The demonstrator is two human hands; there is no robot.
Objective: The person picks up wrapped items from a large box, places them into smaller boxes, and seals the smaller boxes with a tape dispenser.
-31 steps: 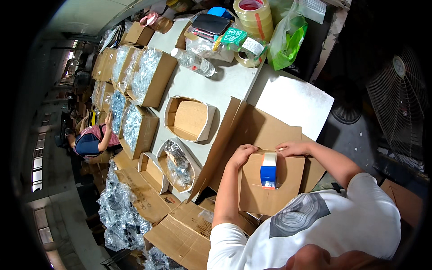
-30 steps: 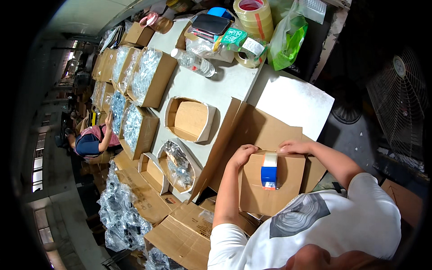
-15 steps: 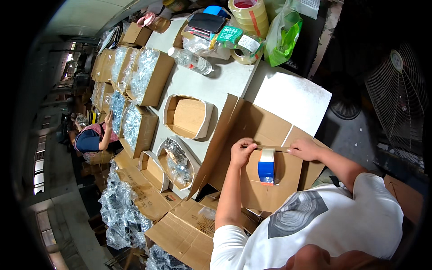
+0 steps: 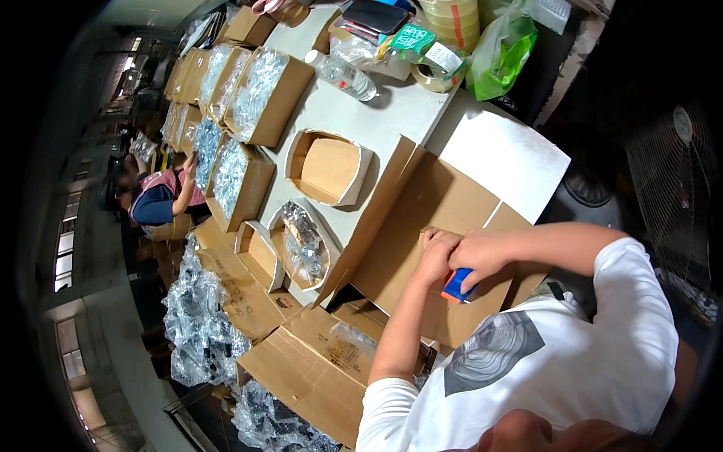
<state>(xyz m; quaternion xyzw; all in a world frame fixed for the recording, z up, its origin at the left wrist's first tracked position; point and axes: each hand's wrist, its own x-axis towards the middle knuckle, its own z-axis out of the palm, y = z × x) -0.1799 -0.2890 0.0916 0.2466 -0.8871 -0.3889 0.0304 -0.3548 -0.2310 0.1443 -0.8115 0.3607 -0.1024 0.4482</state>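
A large open cardboard box (image 4: 399, 256) lies in front of me, its flaps folded out. My left hand (image 4: 437, 255) is closed over the far edge of a cardboard flap (image 4: 433, 320). Close against it, my right hand (image 4: 483, 252) wraps round a blue and orange tape dispenser (image 4: 456, 288), which is tilted over the flap. My right hand covers most of the dispenser and its roll. Whether tape is being pulled out cannot be seen.
Oval cardboard trays (image 4: 329, 167) stand on the pale table, one holding a bagged part (image 4: 303, 241). Behind are a water bottle (image 4: 343, 77), tape rolls (image 4: 452, 22), a green bag (image 4: 501, 64) and boxes of wrapped parts (image 4: 260, 90). A co-worker (image 4: 162, 196) is at far left; a fan (image 4: 674, 181) stands right.
My right hand has left the flap's right end, moved left and taken hold of the tape dispenser lying on the flap. My left hand has shifted slightly right, beside it.
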